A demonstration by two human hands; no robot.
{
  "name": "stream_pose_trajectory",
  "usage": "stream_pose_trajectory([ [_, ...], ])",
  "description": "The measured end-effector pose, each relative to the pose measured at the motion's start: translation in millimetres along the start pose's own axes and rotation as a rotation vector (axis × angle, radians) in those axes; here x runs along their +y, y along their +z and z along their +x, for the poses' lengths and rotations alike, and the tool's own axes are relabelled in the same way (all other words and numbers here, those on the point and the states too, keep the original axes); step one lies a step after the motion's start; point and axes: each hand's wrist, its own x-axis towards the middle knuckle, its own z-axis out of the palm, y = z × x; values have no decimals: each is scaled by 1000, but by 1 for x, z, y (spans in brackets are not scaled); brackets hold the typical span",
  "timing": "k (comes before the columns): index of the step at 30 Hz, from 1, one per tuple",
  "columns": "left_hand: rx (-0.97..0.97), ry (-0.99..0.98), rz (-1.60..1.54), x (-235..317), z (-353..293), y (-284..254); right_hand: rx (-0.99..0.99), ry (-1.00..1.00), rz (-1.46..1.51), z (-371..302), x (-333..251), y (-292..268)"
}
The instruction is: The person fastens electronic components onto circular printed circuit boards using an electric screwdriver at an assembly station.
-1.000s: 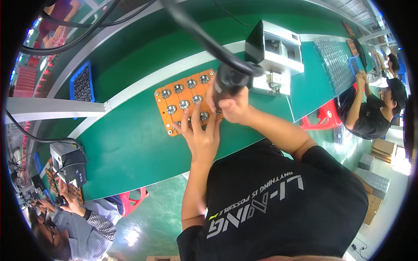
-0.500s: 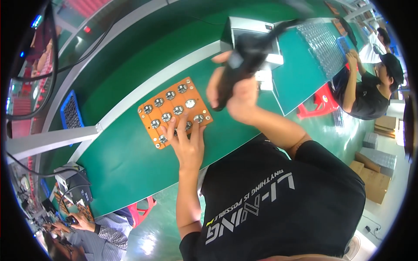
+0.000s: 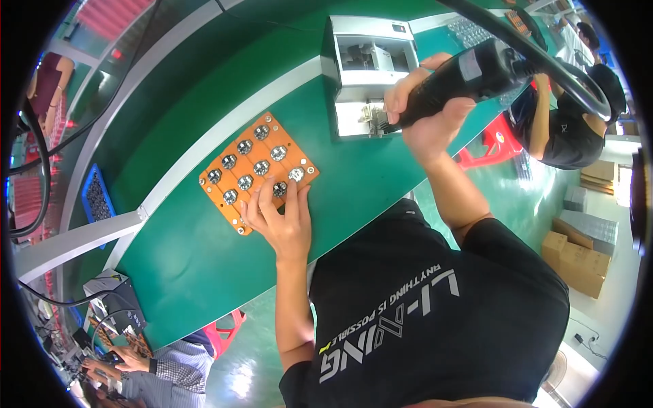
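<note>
An orange fixture board (image 3: 228,204) lies aslant on the green bench, with several round dark circuit boards (image 3: 262,167) set in rows on it. My left hand (image 3: 282,228) rests on its near right part, fingers spread and touching the board, hiding some of the rounds. In my right hand (image 3: 432,119) is a black electric screwdriver (image 3: 462,76), its cable (image 3: 544,58) trailing up to the right. The screwdriver's lower end is at the front of a pale box-shaped screw feeder (image 3: 371,80); its tip is hard to make out there.
A grey rail (image 3: 235,122) curves behind the fixture. A blue tray of small parts (image 3: 98,194) lies at the left, beyond a grey strut. Co-workers sit at both sides, one by a red stool (image 3: 493,146) at the right. Another grey box (image 3: 115,292) stands at the left end.
My right hand has swung the screwdriver right and away from beside the fixture to the feeder's front. My left hand stays on the board. The whole view has shifted slightly.
</note>
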Motion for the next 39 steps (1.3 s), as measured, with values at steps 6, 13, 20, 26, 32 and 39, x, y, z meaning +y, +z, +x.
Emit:
stream_pose_trajectory([
  [6, 5, -25, -41, -3, 2, -2, -77, 113, -57, 3, -3, 1],
  [13, -17, -35, -74, -8, 5, -1, -153, 225, 253, -29, 19, 61],
  [20, -30, -60, -91, -12, 6, 1, -275, 272, 317, -43, 50, 98],
  [26, -27, -72, -103, -16, 5, 2, -292, 282, 349, -51, 59, 104],
  [32, -23, -80, -122, -17, 5, 2, -295, 269, 357, -52, 56, 109],
  [39, -35, -82, -121, -14, 4, 2, -297, 247, 365, -50, 54, 108],
])
